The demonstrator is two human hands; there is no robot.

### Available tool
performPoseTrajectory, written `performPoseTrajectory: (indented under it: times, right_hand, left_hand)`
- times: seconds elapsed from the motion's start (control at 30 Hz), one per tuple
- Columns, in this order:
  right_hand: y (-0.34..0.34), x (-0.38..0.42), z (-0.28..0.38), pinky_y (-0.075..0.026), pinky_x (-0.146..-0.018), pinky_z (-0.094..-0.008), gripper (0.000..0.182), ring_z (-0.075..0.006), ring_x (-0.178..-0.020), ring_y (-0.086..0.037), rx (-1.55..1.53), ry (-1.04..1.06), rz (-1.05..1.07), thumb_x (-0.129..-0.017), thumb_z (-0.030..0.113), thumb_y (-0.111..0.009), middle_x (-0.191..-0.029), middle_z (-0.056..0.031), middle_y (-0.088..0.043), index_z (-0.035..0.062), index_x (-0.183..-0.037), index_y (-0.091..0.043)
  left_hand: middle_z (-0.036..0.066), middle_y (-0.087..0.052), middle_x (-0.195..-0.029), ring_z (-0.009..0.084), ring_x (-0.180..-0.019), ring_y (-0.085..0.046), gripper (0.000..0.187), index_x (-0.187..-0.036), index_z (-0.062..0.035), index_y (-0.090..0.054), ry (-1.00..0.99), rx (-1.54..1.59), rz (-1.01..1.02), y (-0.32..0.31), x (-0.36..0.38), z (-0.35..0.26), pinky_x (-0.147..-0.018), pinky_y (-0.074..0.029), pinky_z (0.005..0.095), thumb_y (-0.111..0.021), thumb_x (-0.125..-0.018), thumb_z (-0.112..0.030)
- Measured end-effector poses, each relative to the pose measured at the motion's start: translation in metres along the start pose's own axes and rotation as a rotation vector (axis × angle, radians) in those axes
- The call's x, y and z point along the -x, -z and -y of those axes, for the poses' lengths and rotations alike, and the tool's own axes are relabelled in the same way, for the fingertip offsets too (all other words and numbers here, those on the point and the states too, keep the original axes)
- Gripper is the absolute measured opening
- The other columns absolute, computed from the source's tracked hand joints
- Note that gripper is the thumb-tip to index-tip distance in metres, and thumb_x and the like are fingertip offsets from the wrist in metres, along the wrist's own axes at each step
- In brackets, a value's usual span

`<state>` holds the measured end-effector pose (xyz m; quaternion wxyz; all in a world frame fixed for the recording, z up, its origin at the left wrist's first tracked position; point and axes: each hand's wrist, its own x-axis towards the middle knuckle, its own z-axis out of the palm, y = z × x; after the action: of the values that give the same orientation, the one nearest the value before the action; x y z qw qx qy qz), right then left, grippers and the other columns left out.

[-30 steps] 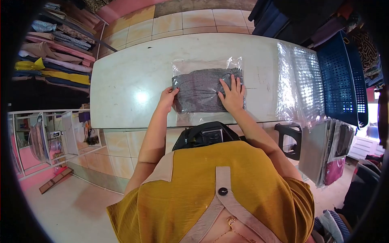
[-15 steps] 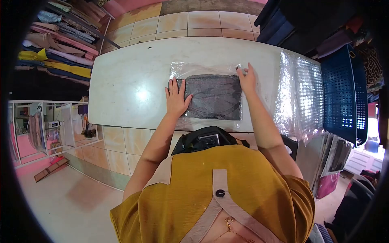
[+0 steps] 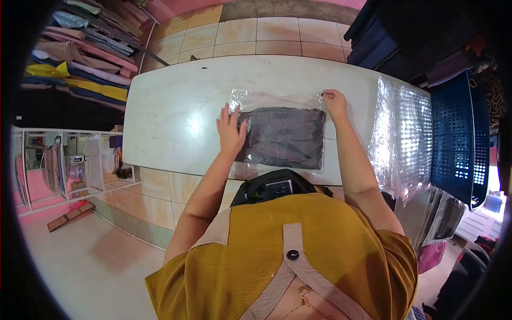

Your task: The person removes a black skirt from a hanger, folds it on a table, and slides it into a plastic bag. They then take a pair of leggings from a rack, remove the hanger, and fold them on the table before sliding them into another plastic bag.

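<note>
A folded dark grey garment (image 3: 285, 137) lies flat inside a clear plastic bag (image 3: 277, 100) on the white table. The bag's far flap stretches past the garment's top edge. My right hand (image 3: 336, 104) pinches the far right corner of the bag between thumb and fingers. At the left edge of the bag is my left hand (image 3: 231, 132), its fingers spread and slightly blurred. Whether its fingertips touch the plastic is hard to make out.
A stack of clear plastic bags (image 3: 401, 133) lies on the right of the white table (image 3: 170, 117). Beyond it stands a blue basket (image 3: 458, 144). Folded clothes (image 3: 80, 74) fill a shelf at left, and dark clothes (image 3: 394, 37) are at the far right.
My right hand has gone from spread fingers beside the bag to a pinch on its far right corner. My left hand has lifted slightly from lying flat on the bag's left side.
</note>
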<state>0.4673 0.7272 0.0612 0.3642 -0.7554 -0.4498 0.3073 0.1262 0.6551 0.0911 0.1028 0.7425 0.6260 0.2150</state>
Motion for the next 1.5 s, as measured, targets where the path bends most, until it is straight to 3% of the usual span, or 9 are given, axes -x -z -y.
performPoseTrajectory:
  times: [0.17, 0.47, 0.57, 0.63, 0.77, 0.93, 1.0, 1.37, 1.5]
  right_hand:
    - [0.007, 0.012, 0.015, -0.047, -0.069, -0.025, 0.016, -0.0123, -0.074, -0.061, -0.074, -0.097, 0.039, -0.078, 0.008, -0.064, -0.08, -0.0053, -0.067, 0.0026, -0.093, -0.067]
    - [-0.014, 0.005, -0.016, -0.047, -0.065, -0.0245, 0.012, -0.0127, -0.068, -0.062, -0.291, -0.045, -0.09, -0.076, 0.009, -0.066, -0.073, -0.0051, -0.067, 0.0048, -0.087, -0.067]
    - [-0.009, 0.017, 0.001, -0.047, -0.076, -0.0327, 0.023, -0.0174, -0.088, -0.061, -0.187, -0.121, -0.012, -0.076, 0.01, -0.067, -0.093, -0.0072, -0.067, 0.0083, -0.099, -0.065]
    - [-0.004, 0.047, 0.038, -0.039, -0.09, -0.0452, 0.042, -0.0258, -0.113, -0.049, 0.441, 0.25, -0.383, -0.074, 0.013, -0.069, -0.122, -0.0105, -0.055, 0.0138, -0.114, -0.058]
    - [-0.004, 0.085, 0.057, -0.03, -0.096, -0.0537, 0.056, -0.0334, -0.124, -0.034, 0.506, 0.677, -0.055, -0.073, 0.017, -0.07, -0.137, -0.0111, -0.04, 0.0195, -0.125, -0.051]
    - [0.012, 0.121, 0.037, -0.032, -0.096, -0.0493, 0.05, -0.0351, -0.121, -0.037, 0.477, 0.584, -0.141, -0.073, 0.019, -0.069, -0.132, -0.0113, -0.043, 0.0204, -0.121, -0.055]
    - [0.013, 0.144, 0.032, -0.032, -0.096, -0.0484, 0.048, -0.0346, -0.12, -0.038, 0.474, 0.587, -0.045, -0.073, 0.018, -0.069, -0.132, -0.0113, -0.043, 0.0193, -0.12, -0.056]
    - [0.01, 0.157, 0.004, -0.035, -0.096, -0.046, 0.051, -0.0355, -0.118, -0.039, 0.408, 0.615, -0.015, -0.074, 0.017, -0.069, -0.129, -0.0144, -0.044, 0.0147, -0.122, -0.053]
    - [0.022, 0.155, -0.006, -0.039, -0.093, -0.0428, 0.055, -0.0367, -0.112, -0.045, 0.237, 0.172, -0.027, -0.075, 0.02, -0.07, -0.121, -0.0189, -0.049, 0.0059, -0.123, -0.048]
  left_hand:
    - [0.01, -0.055, -0.123, 0.031, -0.116, -0.047, 0.034, -0.114, -0.0106, -0.059, -0.205, 0.239, -0.097, -0.014, -0.085, 0.022, -0.098, -0.029, 0.0542, -0.057, -0.085, -0.028]
    - [0.004, -0.067, -0.085, 0.0204, -0.096, -0.057, 0.019, -0.098, -0.0191, -0.068, -0.008, 0.138, 0.604, -0.03, -0.147, -0.017, -0.093, -0.031, 0.0474, -0.059, -0.084, -0.028]
    - [0.002, -0.066, -0.096, 0.0202, -0.101, -0.055, 0.02, -0.101, -0.0194, -0.066, 0.079, 0.049, 0.479, -0.032, -0.135, -0.02, -0.095, -0.028, 0.0485, -0.06, -0.084, -0.025]
    - [0.003, -0.06, -0.111, 0.0239, -0.109, -0.05, 0.023, -0.106, -0.0182, -0.063, -0.032, 0.09, -0.102, -0.031, -0.12, -0.021, -0.096, -0.027, 0.0512, -0.059, -0.083, -0.02]
    - [0.007, -0.056, -0.118, 0.0279, -0.114, -0.046, 0.031, -0.112, -0.0153, -0.06, -0.223, 0.05, -0.276, 0.019, -0.07, -0.018, -0.097, -0.03, 0.0438, -0.06, -0.081, -0.014]
    - [0.012, -0.056, -0.116, 0.0251, -0.106, -0.053, 0.036, -0.119, -0.0069, -0.055, 0.106, 0.204, -0.102, 0.032, 0.022, 0.042, -0.09, -0.041, 0.0355, -0.058, -0.084, -0.01]
    - [0.01, -0.058, -0.114, 0.0187, -0.092, -0.058, 0.037, -0.123, -0.0042, -0.051, 0.555, 0.583, 0.126, 0.025, 0.046, 0.052, -0.081, -0.046, 0.0301, -0.057, -0.088, -0.015]
    - [0.01, -0.063, -0.096, 0.0165, -0.083, -0.06, 0.044, -0.111, 0.0056, -0.055, 0.704, 0.873, 0.441, 0.026, 0.014, 0.03, -0.074, -0.048, 0.0298, -0.07, -0.08, -0.022]
    - [0.01, -0.063, -0.1, 0.0197, -0.088, -0.061, 0.038, -0.109, 0.0031, -0.054, 0.856, 1.104, 0.46, 0.027, 0.026, 0.023, -0.079, -0.048, 0.0331, -0.067, -0.081, -0.02]
